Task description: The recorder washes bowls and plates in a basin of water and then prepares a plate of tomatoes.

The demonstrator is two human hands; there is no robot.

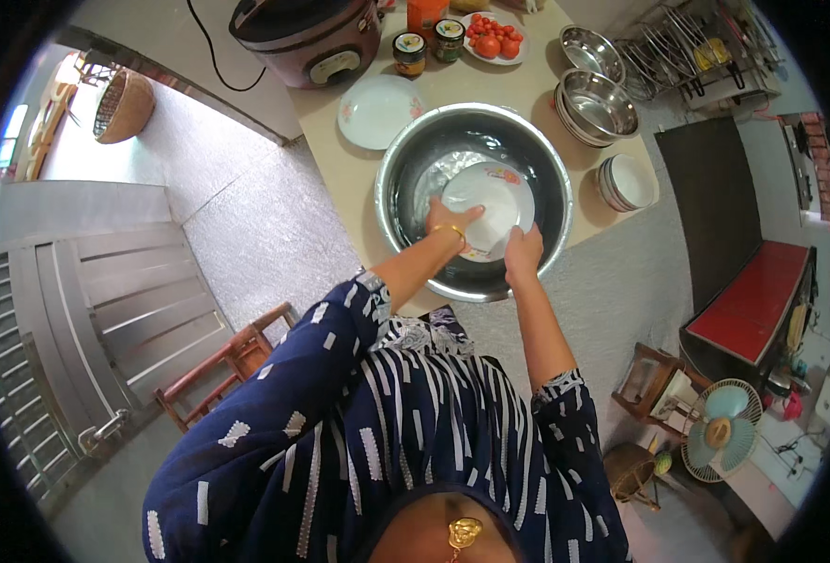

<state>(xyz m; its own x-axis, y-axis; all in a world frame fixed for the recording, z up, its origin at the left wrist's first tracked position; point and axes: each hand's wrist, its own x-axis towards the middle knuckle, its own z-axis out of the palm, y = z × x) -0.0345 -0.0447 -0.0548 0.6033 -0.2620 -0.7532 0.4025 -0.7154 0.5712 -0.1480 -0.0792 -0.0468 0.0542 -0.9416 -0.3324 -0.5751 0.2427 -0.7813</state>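
A white plate with a floral pattern (489,200) is held over a large metal basin (557,190), tilted inside its rim. My left hand (450,219) grips the plate's left edge, with the thumb across its face. On the lower right edge, my right hand (524,251) has hold of the same plate. Water (460,165) shimmers at the bottom of the basin. Another white floral plate (379,112) lies on the table just left of the basin.
Several stacked bowls (629,183) and metal bowls (601,105) stand to the right. Behind the basin are two jars (410,54), a plate of tomatoes (496,42) and a rice cooker (309,42). A bamboo chair (235,359) is at lower left, a fan (721,431) at lower right.
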